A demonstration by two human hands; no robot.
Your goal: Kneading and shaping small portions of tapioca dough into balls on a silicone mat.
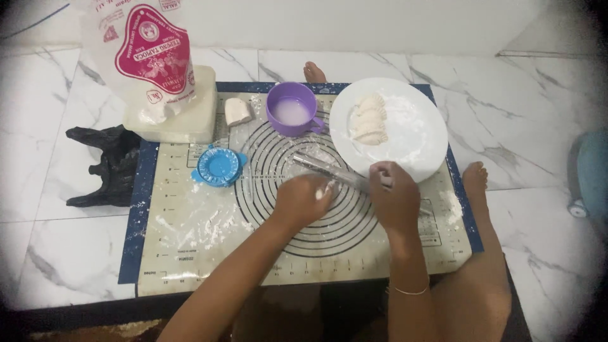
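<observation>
White marble floor (544, 253) carries a floured baking mat (209, 253) with ring markings. Nearest, the left hand (303, 201) lies knuckles up, fingers curled on the mat; the right hand (394, 197) grips one end of a clear rolling pin (329, 170). Beyond sit a blue dumpling press (218, 166), purple cup (292, 109), white plate (411, 136) with dumplings (369, 118), and flour bag (149, 54).

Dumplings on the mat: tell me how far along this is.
Done: a few folded dumplings lie on the white plate. In hand: the left hand and right hand are on a clear rolling pin over the floured baking mat; any dough under it is hidden. Left: a dough lump waits near the purple cup, and the blue dumpling press sits empty.
</observation>
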